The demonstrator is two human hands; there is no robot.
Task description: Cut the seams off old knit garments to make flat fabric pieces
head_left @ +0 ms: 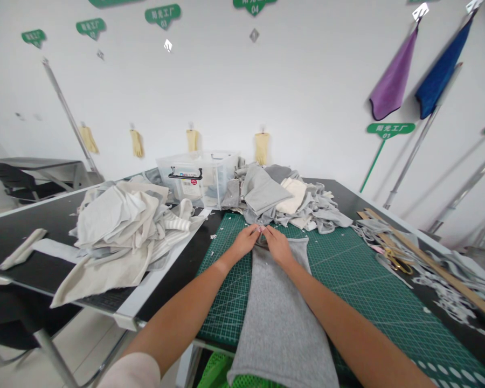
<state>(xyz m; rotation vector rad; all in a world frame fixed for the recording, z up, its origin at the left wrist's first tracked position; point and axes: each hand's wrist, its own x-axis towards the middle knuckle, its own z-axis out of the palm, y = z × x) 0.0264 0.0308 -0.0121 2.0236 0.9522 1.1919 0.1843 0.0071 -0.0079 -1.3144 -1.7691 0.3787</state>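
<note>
we see hands point(246, 241) together, pinching grey cloth point(281, 312) on mat point(355, 280); overhang (mat's near side) could drag it off.

The far right of the green gridded cutting mat point(347, 264) lies open to a passing hand. A long grey knit cloth point(281, 315) covers its middle — a heap of grey and cream fabric point(269, 194) bars its far edge, a long tan wooden strip point(440, 270) its right.

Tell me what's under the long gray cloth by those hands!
The green mat lies under most of the gray cloth; green mesh shows by its near end. Anything else under there is covered, so I can't tell.
</note>
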